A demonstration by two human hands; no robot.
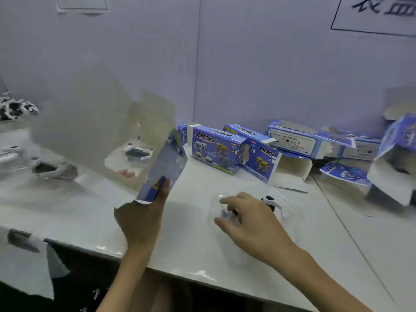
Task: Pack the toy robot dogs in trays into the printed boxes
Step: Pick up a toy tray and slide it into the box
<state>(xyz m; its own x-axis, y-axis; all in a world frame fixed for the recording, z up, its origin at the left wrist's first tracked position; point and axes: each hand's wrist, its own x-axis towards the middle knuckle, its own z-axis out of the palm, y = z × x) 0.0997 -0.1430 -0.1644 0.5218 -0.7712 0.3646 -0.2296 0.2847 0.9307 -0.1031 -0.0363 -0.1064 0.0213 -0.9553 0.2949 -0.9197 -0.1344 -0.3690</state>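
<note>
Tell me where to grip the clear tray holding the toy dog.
Probably pinch the clear tray by its left rim, from above: it lies flat on the table, the toy dog sits toward its right end, and the right hand is over that rim.

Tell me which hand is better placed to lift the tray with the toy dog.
Right: the right hand touches the clear tray of the toy dog, while the left hand holds a printed box.
</note>
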